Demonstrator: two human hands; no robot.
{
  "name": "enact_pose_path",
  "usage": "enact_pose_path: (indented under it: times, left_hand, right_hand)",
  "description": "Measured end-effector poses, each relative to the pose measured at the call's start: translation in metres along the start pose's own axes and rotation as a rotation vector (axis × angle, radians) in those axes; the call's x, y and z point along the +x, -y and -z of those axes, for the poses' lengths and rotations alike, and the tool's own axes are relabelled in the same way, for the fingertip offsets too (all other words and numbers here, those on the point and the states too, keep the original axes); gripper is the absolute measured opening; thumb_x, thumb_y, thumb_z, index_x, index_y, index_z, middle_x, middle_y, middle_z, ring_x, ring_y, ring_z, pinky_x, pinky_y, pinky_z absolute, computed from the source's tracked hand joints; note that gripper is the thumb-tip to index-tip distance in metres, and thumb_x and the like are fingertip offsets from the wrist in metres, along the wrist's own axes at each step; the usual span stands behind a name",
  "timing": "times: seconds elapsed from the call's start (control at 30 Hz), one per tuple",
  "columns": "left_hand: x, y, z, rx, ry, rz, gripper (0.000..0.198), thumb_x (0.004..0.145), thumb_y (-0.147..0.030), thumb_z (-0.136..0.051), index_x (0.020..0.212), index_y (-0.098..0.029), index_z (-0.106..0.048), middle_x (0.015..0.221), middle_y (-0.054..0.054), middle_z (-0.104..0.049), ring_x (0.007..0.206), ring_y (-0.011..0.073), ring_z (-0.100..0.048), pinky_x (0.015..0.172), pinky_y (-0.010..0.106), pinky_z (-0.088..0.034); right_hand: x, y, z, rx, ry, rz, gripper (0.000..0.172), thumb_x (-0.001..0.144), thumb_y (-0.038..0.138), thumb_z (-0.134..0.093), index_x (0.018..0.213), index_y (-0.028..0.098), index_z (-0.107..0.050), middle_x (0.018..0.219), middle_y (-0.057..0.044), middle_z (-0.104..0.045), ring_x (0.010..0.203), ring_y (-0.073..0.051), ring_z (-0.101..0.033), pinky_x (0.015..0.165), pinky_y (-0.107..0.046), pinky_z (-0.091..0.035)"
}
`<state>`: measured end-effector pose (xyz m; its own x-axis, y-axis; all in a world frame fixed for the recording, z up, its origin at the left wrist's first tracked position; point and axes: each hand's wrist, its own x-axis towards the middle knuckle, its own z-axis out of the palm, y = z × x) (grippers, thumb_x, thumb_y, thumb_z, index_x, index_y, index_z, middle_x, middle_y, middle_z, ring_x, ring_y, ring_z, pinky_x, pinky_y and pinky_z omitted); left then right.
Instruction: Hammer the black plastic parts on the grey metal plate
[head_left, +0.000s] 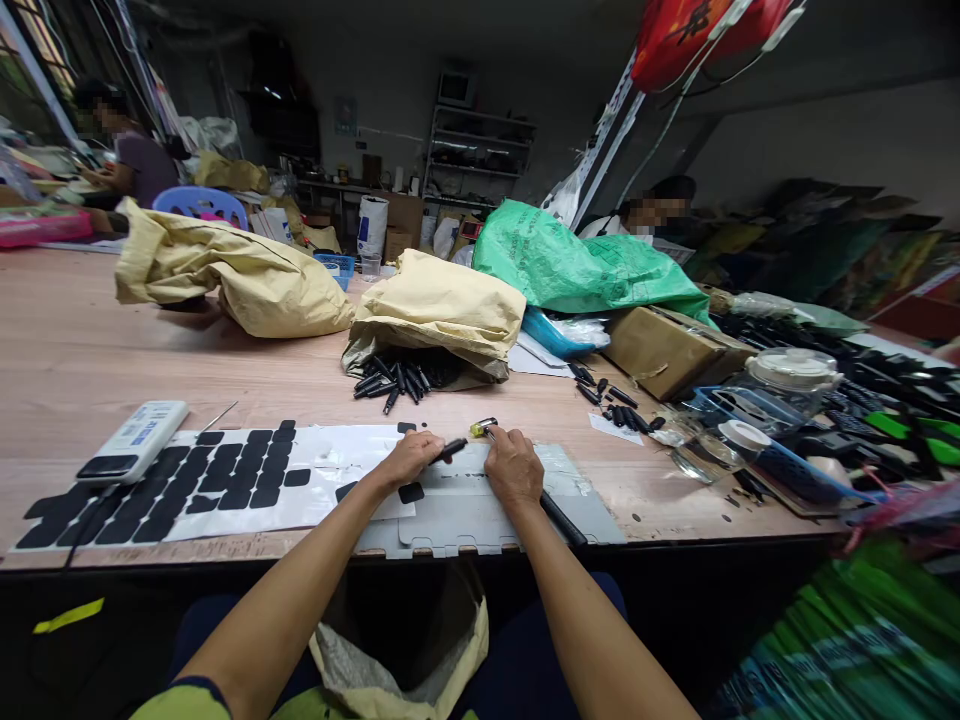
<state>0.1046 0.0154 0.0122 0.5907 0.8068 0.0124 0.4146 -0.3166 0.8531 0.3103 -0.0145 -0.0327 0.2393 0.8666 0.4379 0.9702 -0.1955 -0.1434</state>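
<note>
Near the table's front edge, my left hand (411, 460) pinches a small black cylindrical piece (451, 450) that points to the right. My right hand (516, 468) is wrapped round a small hammer (561, 518). Its yellow-tipped head shows beyond my fingers, and its black handle slants out toward me. Both hands are above a grey board (480, 520). White backing sheets (322, 450) with black rounded-square stickers (236, 470) lie to the left, partly under my left forearm. More black pieces (394, 380) spill from the mouth of a tan sack (439, 300).
Another tan sack (240, 270) and a white device (135, 440) lie at left. At right are loose black pieces (619, 405), a cardboard box (667, 350), a clear jar (720, 450) and a blue basket (802, 470). An open sack (472, 640) is below the edge. Two people sit beyond.
</note>
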Motion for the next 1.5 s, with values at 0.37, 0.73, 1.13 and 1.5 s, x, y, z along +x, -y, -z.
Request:
enact_pose_path:
  times: [0.37,0.73,1.13,1.5]
  left_hand:
    - [-0.081,-0.015,-0.018,0.212,0.254,-0.197,0.010,0.064,-0.034,-0.082,0.068,-0.028,-0.075,0.130,0.001,-0.057,0.130,0.0331,-0.038,0.109,0.045,-0.028]
    - [0.046,0.023,0.033,0.446,-0.733,0.413,0.029,0.081,-0.040,-0.061,0.099,-0.017,-0.066,0.104,0.012,-0.065,0.108,0.0309,-0.054,0.089,0.040,-0.043]
    - [0.025,0.025,0.011,0.393,-0.529,0.258,0.017,0.079,-0.033,-0.064,0.090,-0.020,-0.070,0.094,0.007,-0.068,0.098,0.0272,-0.055,0.082,0.037,-0.042]
    - [0.021,0.019,-0.028,0.365,-0.245,0.005,0.017,0.075,-0.032,-0.071,0.088,-0.022,-0.070,0.090,0.003,-0.067,0.095,0.0242,-0.052,0.081,0.036,-0.038]
  right_hand:
    - [0.000,-0.002,-0.003,-0.018,-0.044,0.022,0.030,0.088,0.014,-0.050,0.112,0.022,-0.067,0.090,-0.007,-0.062,0.084,-0.020,-0.052,0.069,-0.030,-0.034]
    - [0.000,-0.002,-0.003,-0.025,-0.043,0.024,0.029,0.087,0.013,-0.051,0.111,0.021,-0.066,0.090,-0.007,-0.062,0.083,-0.021,-0.053,0.067,-0.030,-0.035]
    - [0.001,-0.001,-0.003,-0.010,-0.048,0.013,0.029,0.087,0.013,-0.050,0.111,0.021,-0.066,0.091,-0.007,-0.062,0.084,-0.021,-0.053,0.069,-0.030,-0.036]
    - [0.000,-0.002,-0.002,-0.002,-0.043,-0.003,0.029,0.089,0.014,-0.049,0.111,0.021,-0.067,0.091,-0.007,-0.063,0.085,-0.021,-0.053,0.071,-0.029,-0.035]
